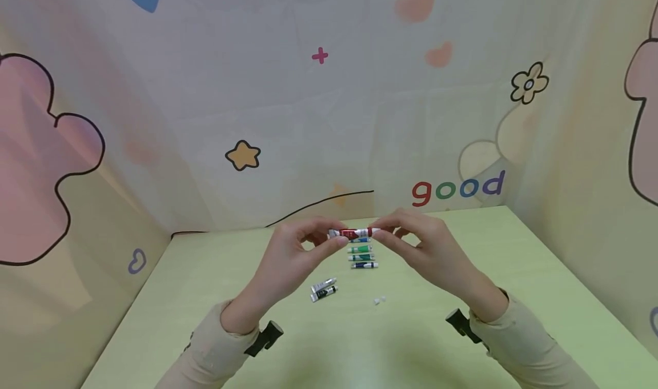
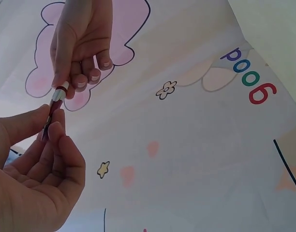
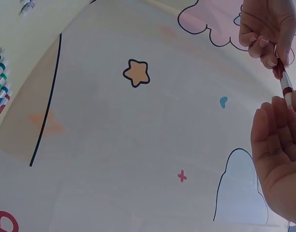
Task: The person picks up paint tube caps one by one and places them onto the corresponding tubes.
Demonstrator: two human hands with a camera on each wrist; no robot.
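A small red and white paint tube (image 1: 354,233) is held level between both hands above the table. My left hand (image 1: 290,257) pinches its flat tail end between thumb and fingers. At the other end, my right hand (image 1: 437,255) pinches the white cap (image 2: 66,85) with thumb and index finger. The right hand's other fingers hang loosely curled in the left wrist view. Beneath the held tube lies a row of paint tubes, among them a green tube (image 1: 360,249) and a navy tube (image 1: 364,265).
A silver-white tube (image 1: 323,285) and a black-labelled tube (image 1: 324,293) lie side by side, nearer me. To their right are small white pieces (image 1: 379,301). The pale green table (image 1: 205,297) is bordered by a printed cloth backdrop (image 1: 308,109) at the back and sides.
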